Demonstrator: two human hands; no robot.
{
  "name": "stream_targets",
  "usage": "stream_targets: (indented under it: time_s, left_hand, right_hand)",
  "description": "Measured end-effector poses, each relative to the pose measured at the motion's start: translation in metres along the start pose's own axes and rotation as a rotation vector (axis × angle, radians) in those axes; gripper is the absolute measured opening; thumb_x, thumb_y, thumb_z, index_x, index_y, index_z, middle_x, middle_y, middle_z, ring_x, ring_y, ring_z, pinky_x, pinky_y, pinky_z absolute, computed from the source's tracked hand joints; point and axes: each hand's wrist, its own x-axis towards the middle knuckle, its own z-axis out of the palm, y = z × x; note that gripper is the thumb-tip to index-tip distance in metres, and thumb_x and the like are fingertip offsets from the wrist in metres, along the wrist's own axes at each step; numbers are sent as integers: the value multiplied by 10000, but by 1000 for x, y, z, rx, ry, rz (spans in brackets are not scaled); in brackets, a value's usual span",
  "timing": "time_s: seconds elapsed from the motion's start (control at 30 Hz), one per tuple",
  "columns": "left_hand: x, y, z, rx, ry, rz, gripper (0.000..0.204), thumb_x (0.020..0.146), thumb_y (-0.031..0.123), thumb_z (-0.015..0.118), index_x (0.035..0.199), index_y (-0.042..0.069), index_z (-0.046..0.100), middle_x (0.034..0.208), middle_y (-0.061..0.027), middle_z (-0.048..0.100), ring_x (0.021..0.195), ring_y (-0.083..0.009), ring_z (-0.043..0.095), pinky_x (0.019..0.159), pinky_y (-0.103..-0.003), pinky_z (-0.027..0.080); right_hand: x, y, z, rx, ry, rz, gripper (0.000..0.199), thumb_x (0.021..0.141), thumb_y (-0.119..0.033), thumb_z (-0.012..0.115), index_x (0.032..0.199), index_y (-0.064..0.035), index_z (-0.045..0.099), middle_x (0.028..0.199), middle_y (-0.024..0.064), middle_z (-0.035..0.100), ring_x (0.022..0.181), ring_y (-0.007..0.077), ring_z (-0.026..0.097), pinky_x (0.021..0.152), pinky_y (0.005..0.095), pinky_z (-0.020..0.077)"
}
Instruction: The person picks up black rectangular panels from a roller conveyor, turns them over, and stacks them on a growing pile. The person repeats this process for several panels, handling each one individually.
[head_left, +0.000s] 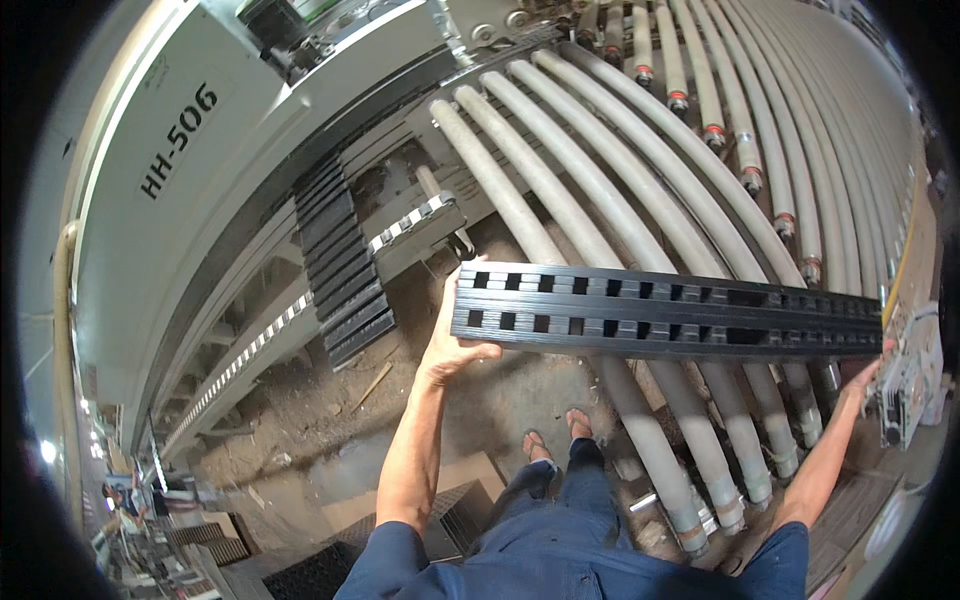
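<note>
A long black bar with two rows of square holes stretches across the view in front of me, above long pale grey tubes. My left hand grips its left end, thumb underneath and fingers mostly hidden behind it. At the far right end, my right hand supports the bar from below and the side; most of its fingers are out of sight. To the left of the bar, a row of similar black slats lies on the machine.
A large pale machine housing fills the left. White toothed strips run along the machine frame. More tubes with red-banded ends stand far right. A metal fitting is beside my right hand. Cardboard and black slatted pieces lie near my feet.
</note>
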Motion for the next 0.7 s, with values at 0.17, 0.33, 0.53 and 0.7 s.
stream_targets:
  time_s: [0.17, 0.33, 0.53, 0.7]
  left_hand:
    - [-1, -20, -7, -50, 64, 69, 1345, 426, 473, 981, 1460, -4, 267, 1388, -121, 428, 1310, -227, 407, 1115, -380, 306]
    - [-18, -1, -10, 157, 151, 125, 1222, 416, 414, 983, 1408, 26, 385, 1319, -105, 508, 1262, -217, 461, 1088, -369, 352]
    - [-136, 29, -9, 4, 303, 23, 1130, 491, 312, 982, 1393, 14, 370, 1265, -66, 507, 1214, -164, 448, 1067, -329, 359]
    - [-325, 71, -9, -91, 588, -60, 1037, 556, 166, 953, 1402, 18, 371, 1236, -38, 545, 1176, -141, 490, 1044, -329, 393]
  right_hand:
    - [6, 1, 18, 20, -491, 17, 742, 947, -659, 401, 1379, -68, 519, 1378, 128, 547, 1226, 295, 534, 1055, 453, 434]
    - [-23, 22, 119, -371, 524, -318, 754, 937, -638, 431, 1419, -60, 477, 1425, 147, 496, 1278, 305, 479, 1106, 456, 356]
    - [-197, 189, 352, -670, -282, -365, 754, 940, -634, 438, 1434, -66, 453, 1437, 136, 480, 1287, 297, 465, 1111, 451, 342]
    - [-295, 271, 430, -636, -747, 114, 755, 942, -631, 444, 1447, -71, 432, 1447, 127, 467, 1295, 290, 452, 1116, 447, 330]
